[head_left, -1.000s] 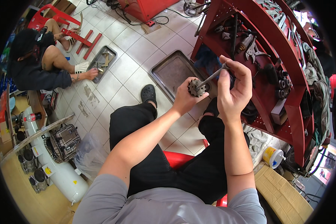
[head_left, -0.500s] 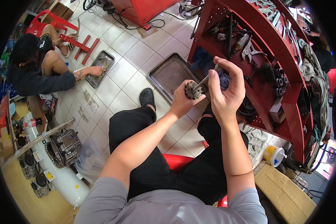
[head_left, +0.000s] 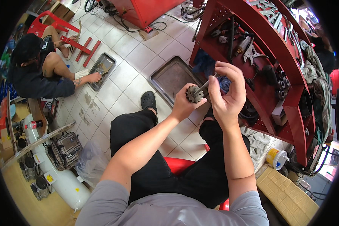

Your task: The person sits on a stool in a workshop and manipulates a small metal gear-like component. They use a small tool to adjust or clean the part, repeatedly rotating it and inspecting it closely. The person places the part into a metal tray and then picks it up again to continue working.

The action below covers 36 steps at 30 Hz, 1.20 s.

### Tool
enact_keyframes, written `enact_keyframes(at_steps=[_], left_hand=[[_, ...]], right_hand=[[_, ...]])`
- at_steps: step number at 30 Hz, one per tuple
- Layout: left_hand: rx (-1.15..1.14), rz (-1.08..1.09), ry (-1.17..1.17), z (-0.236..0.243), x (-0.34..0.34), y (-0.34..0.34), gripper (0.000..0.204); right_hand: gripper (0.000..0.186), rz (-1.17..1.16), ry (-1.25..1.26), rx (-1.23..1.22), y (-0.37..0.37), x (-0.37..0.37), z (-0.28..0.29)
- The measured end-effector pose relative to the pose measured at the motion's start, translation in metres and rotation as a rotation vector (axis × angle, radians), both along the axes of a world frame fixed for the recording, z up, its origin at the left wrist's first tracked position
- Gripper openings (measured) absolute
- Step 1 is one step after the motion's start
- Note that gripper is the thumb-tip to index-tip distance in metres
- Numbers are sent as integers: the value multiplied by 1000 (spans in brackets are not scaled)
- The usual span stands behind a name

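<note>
My left hand [head_left: 182, 105] is wrapped round a dark toothed metal gear [head_left: 194, 94], its round face turned up toward me. A thin metal rod [head_left: 203, 87] reaches from my right hand [head_left: 229, 98] to the middle of that face. Thumb and fingers of the right hand close on the rod's upper end; its handle, if it has one, is hidden by the fingers. Both hands are in front of my knees. Just beyond the gear, on the tiled floor, lies a shallow metal tray [head_left: 162, 64].
On the right stands a red tool rack [head_left: 267, 98] loaded with wrenches and pliers. At left, a seated person [head_left: 35, 81] reaches into a smaller tray [head_left: 108, 60]. A red cabinet [head_left: 139, 13] is at the far side; a white bucket [head_left: 277, 157] sits near the rack.
The gear has tilted slightly and shifted a little toward me and left. My right hand has dropped slightly with the rod. The other person's hand has moved a little within the smaller tray.
</note>
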<state>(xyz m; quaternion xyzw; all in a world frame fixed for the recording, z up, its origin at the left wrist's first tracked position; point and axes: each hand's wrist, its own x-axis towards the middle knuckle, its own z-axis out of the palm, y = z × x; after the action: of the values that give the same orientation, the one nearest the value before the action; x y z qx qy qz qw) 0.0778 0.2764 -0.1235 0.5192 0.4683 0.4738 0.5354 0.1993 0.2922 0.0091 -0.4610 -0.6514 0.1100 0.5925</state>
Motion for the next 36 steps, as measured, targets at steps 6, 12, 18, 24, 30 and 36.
enact_keyframes(at_steps=[6, 12, 18, 24, 30, 36], left_hand=[[46, 13, -7, -3, 6, -2, 47], [5, 10, -2, 3, 2, -1, 45], [22, 2, 3, 0, 1, -1, 44], [13, 17, 15, 0, 2, 0, 45], [24, 11, -19, -8, 3, 0, 45], [6, 11, -29, 0, 3, -2, 43]], right_hand=[[24, -29, 33, 8, 1, 3, -2], [23, 18, 83, -27, -2, 0, -4], [21, 5, 85, -79, -3, -1, -8], [21, 40, 263, -96, -4, -5, -3], [25, -26, 10, -89, -5, -3, 4], [29, -23, 21, -2, 0, 5, -8]])
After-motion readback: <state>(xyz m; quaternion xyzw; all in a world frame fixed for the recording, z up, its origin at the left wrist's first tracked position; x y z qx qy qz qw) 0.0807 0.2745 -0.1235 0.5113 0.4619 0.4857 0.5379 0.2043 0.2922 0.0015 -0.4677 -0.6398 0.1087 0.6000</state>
